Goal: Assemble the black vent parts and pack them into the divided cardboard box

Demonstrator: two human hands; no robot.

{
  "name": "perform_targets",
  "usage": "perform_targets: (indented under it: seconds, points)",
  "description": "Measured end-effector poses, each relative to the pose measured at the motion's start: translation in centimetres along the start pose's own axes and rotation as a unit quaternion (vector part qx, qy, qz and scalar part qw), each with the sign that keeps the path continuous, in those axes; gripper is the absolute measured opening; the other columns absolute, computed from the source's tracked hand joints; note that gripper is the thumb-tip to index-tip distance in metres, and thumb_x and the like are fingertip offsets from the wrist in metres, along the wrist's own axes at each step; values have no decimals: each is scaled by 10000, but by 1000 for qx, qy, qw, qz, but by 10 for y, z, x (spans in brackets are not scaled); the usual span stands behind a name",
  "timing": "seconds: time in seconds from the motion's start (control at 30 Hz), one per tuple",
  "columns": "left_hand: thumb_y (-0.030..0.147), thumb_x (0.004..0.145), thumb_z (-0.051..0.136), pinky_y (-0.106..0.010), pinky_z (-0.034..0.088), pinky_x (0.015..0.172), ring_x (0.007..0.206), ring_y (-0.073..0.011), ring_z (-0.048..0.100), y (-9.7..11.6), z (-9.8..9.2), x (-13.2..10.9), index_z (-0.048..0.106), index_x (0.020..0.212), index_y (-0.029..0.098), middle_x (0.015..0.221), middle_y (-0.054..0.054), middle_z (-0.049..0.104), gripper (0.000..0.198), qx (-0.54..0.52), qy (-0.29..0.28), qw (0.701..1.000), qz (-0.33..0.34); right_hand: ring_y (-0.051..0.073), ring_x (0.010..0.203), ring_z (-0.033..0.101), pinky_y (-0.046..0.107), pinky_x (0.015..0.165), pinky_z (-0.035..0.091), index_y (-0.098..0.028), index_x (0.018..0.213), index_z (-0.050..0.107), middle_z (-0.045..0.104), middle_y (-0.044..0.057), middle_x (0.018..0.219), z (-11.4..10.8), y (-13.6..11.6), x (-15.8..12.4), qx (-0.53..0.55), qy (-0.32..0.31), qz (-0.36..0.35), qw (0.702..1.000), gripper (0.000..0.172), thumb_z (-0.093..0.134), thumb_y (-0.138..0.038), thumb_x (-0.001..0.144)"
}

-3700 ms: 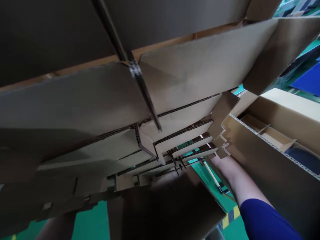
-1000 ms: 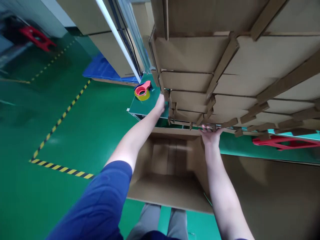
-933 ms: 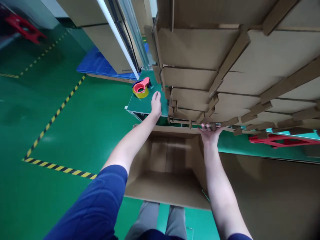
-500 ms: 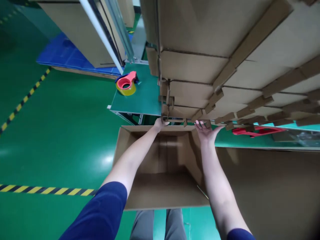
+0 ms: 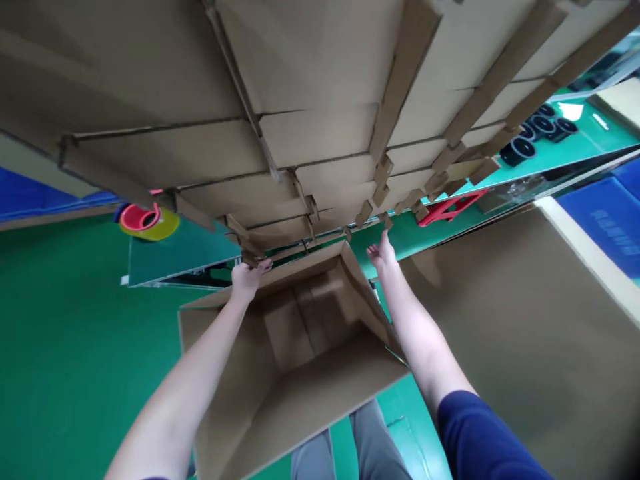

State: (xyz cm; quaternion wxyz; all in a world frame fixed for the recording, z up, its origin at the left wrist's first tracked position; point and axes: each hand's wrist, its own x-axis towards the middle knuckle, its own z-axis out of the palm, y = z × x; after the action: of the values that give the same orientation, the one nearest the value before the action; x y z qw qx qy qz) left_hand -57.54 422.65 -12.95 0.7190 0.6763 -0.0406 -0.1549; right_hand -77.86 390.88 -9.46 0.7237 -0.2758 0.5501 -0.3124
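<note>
Tall cardboard partitions (image 5: 320, 140), a brown grid of slotted panels, fill the upper view and lean over my arms. My left hand (image 5: 249, 277) is closed round their lower left corner. My right hand (image 5: 383, 257) is near their bottom edge further right, fingers apart and one fingertip by a small cardboard tab; whether it touches the tab I cannot tell. Below and between my forearms stands an open cardboard box (image 5: 295, 387), its inside bare, close in front of my legs.
On a green table (image 5: 165, 257) at left rests a tape dispenser (image 5: 145, 223) with yellow tape. A large cardboard panel (image 5: 530, 320) is at right. Further back lie a red frame-like object (image 5: 453, 208), several black cylinders (image 5: 520, 150) and a blue surface (image 5: 605, 220).
The view has swung to the right. The partitions now spread further left and partly cover the tape dispenser. Both hands remain at their lower edge, and the box appears turned.
</note>
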Motion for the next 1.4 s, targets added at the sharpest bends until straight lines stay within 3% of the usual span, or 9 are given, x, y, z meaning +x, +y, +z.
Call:
perform_targets:
  seconds: [0.07,0.17,0.37,0.63,0.83,1.2,1.4]
  points:
    - [322,570,911,-499,615,908,767,-275,744,-5,4,-6,685,703,137,719,-52,699,321,-19,-12,1000,-11,115,676,574,283,805,602,-277,1113,532,540,-47,809,-8,-10,15,4,25,20,999,350,529,-597,970]
    - [367,533,934,-502,602,951,793,-283,752,-10,11,-13,686,711,144,725,-48,696,378,-35,-33,999,-17,103,701,606,307,850,596,-273,1100,526,575,-36,864,-12,-20,32,25,11,32,999,307,459,-560,1016]
    - [391,530,943,-508,580,1013,807,-271,760,-12,17,-12,689,733,172,775,-44,725,392,-37,-48,998,22,143,952,707,467,1017,544,-301,1162,509,687,29,1060,-14,-37,50,146,-137,-7,980,376,317,-608,1062]
    - [479,597,907,-512,559,1053,854,-279,774,-27,18,-13,737,864,157,823,-58,761,452,-3,-39,998,39,144,875,705,393,957,594,-279,1021,562,703,-10,900,-13,-41,56,214,-125,-10,969,266,415,-495,1072]
    - [496,642,878,-518,522,1106,965,-278,764,-36,18,-9,797,940,173,951,-79,796,447,11,-46,996,73,154,795,720,400,937,604,-249,889,575,716,-15,786,-12,-44,66,227,-146,-20,963,328,383,-416,1096]
    - [470,589,925,-502,519,1107,934,-266,765,-29,9,-9,807,920,168,917,-72,792,463,7,-39,998,44,149,879,745,365,904,607,-241,1050,599,761,1,863,-17,-26,73,214,-199,-40,956,175,523,-398,1060]
    - [453,571,942,-509,547,1072,919,-268,761,-26,4,-9,799,887,157,899,-67,779,456,-9,-40,999,30,152,897,741,365,897,615,-239,1065,604,758,8,875,-19,-25,77,203,-204,-38,957,179,569,-413,1034]
